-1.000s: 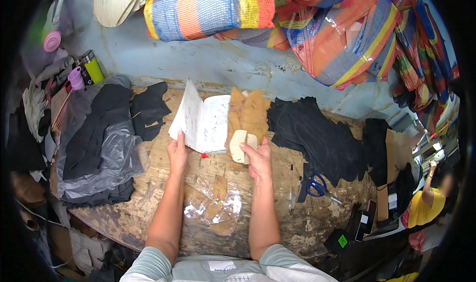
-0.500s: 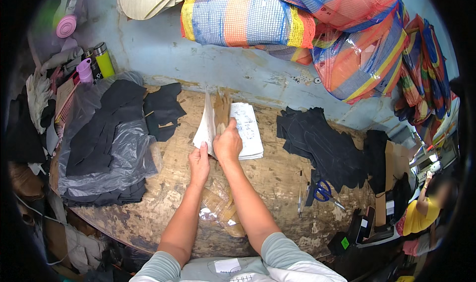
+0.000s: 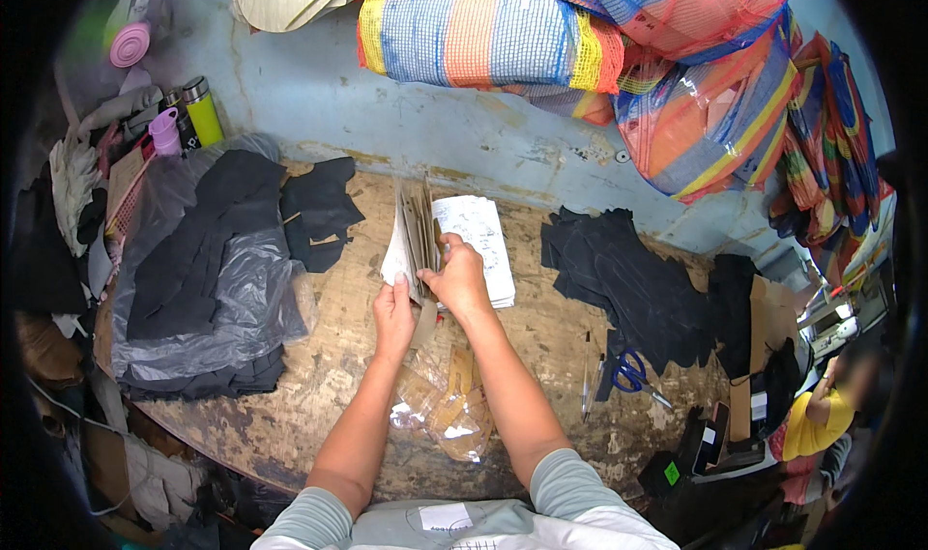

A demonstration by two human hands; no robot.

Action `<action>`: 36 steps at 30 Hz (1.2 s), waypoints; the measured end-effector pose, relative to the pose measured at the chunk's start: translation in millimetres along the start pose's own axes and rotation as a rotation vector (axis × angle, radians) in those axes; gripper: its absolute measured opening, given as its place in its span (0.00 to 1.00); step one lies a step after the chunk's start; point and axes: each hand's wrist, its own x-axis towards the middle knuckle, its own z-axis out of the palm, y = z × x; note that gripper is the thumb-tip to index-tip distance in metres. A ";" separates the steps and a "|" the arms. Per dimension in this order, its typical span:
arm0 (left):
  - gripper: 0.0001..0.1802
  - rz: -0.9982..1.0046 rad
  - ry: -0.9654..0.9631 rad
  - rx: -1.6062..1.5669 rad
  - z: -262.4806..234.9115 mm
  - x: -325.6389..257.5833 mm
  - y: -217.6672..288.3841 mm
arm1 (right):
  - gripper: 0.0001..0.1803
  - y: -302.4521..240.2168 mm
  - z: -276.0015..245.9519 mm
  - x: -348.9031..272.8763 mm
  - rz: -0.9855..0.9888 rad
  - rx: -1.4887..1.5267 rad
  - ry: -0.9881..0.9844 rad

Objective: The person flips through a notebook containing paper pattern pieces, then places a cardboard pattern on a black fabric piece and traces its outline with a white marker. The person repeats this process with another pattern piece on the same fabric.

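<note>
Left hand [image 3: 392, 318] pinches the open notebook [image 3: 486, 265] by its raised leaves [image 3: 394, 258]; right hand [image 3: 458, 279] grips the brown pieces [image 3: 419, 226], standing edge-on just to that hand's left, between those leaves and the flat right page [image 3: 466, 219]. Notebook on wooden table [image 3: 551, 390]; clear plastic packet [image 3: 416, 393] nearer, between forearms [image 3: 355, 434].

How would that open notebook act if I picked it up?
The notebook probably folds easily, since it's open with its left side raised. The brown pieces might slip out, because they stand between its two sides. It likely won't roll: its right side looks flat.
</note>
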 end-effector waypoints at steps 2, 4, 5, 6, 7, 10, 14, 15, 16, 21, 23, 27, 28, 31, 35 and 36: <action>0.20 -0.003 0.005 -0.009 -2.5 2.2 1.1 | 0.29 -6.0 -3.7 -2.9 -0.031 -0.109 0.066; 0.20 -0.023 0.023 -0.098 -3.7 4.9 4.7 | 0.26 -6.4 -13.8 -10.9 0.103 -0.163 -0.224; 0.20 -0.033 0.045 -0.185 -4.1 5.2 6.9 | 0.25 -4.8 -18.1 -16.3 0.151 -0.185 -0.360; 0.20 -0.024 0.049 -0.308 -4.2 5.5 9.5 | 0.24 -5.1 -13.7 -26.9 0.112 -0.327 -0.424; 0.21 -0.067 0.115 -0.278 -4.9 6.5 12.4 | 0.25 -5.0 -6.7 -39.7 0.074 -0.402 -0.401; 0.22 -0.135 0.230 -0.316 -10.7 10.6 21.0 | 0.24 5.4 14.6 -63.4 0.113 -0.440 -0.328; 0.22 -0.260 0.305 -0.270 -22.7 14.1 26.9 | 0.17 24.2 23.1 -66.2 0.120 -0.190 -0.357; 0.22 -0.246 0.286 -0.282 -23.3 14.6 26.4 | 0.15 26.8 19.6 -61.3 0.195 -0.113 -0.435; 0.22 -0.243 0.286 -0.291 -24.2 15.2 25.9 | 0.12 27.6 14.8 -54.4 0.218 0.007 -0.394; 0.18 -0.221 0.285 -0.317 -25.2 15.1 19.5 | 0.09 16.3 -2.2 6.1 0.152 0.186 -0.197; 0.17 -0.192 0.273 -0.313 -26.5 16.8 17.7 | 0.26 22.0 -11.5 26.0 0.169 0.057 -0.133; 0.14 -0.150 0.217 -0.257 -30.7 18.6 18.5 | 0.34 68.9 -37.4 45.5 0.360 -0.172 0.140; 0.13 -0.125 0.180 -0.240 -30.0 18.2 19.8 | 0.35 81.1 -36.9 46.4 0.447 -0.135 0.137; 0.13 -0.067 0.014 0.041 -22.1 14.2 27.3 | 0.39 106.8 -33.7 42.6 0.653 0.080 0.119; 0.14 0.388 -0.156 0.349 3.0 2.2 39.2 | 0.48 106.0 -40.6 29.9 0.886 0.603 -0.111; 0.17 0.405 -0.250 0.449 4.6 0.1 43.5 | 0.50 101.5 -42.1 25.2 0.935 0.738 -0.167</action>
